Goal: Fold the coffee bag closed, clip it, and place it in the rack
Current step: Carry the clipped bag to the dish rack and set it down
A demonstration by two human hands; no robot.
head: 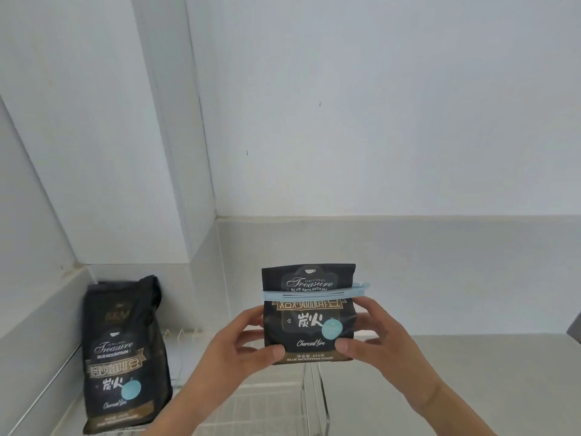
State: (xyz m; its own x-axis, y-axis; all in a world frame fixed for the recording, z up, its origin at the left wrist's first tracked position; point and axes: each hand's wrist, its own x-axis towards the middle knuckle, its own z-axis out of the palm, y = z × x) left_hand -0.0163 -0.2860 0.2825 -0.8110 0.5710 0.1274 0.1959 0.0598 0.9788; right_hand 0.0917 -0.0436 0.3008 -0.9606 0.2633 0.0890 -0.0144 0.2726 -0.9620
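Note:
A black coffee bag (pixel 309 322) with gold print and a round light-blue sticker is held upright in the air in front of me. A light-blue clip (pixel 314 294) runs straight across its upper part, below the folded top. My left hand (pixel 234 344) grips the bag's left side, thumb on the front near the bottom. My right hand (pixel 374 335) grips the right side the same way. Below the bag lies a white wire rack (pixel 283 394), partly hidden by my arms.
A second, taller black coffee bag (pixel 124 354) stands upright at the left end of the rack, near the wall corner. A pale counter (pixel 487 366) stretches to the right. White walls close the back and left.

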